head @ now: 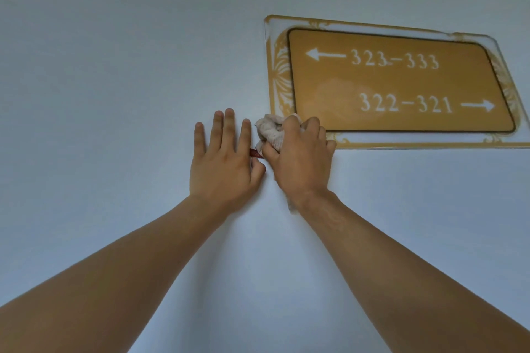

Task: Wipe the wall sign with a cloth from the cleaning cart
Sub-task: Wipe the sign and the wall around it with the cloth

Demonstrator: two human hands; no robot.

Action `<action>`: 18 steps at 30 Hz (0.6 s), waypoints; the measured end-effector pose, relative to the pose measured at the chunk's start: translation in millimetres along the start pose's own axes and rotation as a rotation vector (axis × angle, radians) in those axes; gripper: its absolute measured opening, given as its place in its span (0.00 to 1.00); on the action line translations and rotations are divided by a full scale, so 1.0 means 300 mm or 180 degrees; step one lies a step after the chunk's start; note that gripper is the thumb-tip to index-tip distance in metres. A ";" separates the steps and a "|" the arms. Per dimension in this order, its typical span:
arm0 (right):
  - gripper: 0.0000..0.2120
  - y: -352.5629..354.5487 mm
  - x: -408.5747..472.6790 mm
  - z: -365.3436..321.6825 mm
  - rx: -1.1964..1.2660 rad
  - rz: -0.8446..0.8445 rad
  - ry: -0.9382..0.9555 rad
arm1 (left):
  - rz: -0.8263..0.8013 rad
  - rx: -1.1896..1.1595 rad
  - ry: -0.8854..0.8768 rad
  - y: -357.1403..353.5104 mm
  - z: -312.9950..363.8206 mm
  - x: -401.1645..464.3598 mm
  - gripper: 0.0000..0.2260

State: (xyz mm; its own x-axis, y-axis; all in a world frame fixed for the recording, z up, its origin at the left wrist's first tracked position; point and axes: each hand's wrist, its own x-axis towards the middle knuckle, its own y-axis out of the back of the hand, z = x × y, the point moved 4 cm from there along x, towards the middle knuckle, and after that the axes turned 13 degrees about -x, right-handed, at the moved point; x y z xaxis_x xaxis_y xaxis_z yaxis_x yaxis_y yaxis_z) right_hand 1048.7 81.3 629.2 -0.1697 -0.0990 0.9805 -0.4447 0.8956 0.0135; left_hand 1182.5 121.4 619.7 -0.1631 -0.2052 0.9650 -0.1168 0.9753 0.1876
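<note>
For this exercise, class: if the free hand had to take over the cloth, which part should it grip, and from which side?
Grip the bunched end of the cloth that sticks out above the right hand, probably from the left. That end is exposed; the rest is wrapped in the fingers, and the left hand lies open right beside it.

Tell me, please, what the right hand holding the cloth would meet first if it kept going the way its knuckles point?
Probably the gold rectangular wall sign: the right hand, gripping the crumpled white cloth, already overlaps its lower-left corner.
</note>
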 end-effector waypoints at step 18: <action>0.16 0.147 0.110 0.174 0.0498 0.0160 0.0310 | -0.0299 0.0282 0.0039 0.094 0.086 0.081 0.33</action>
State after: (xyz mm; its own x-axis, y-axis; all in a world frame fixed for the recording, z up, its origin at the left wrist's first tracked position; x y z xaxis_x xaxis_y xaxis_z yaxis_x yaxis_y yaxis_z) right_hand 977.5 94.8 651.8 -0.1127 -0.0066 0.9936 -0.5704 0.8192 -0.0593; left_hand 1150.1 141.6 643.8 -0.1355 -0.2937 0.9463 -0.2171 0.9407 0.2608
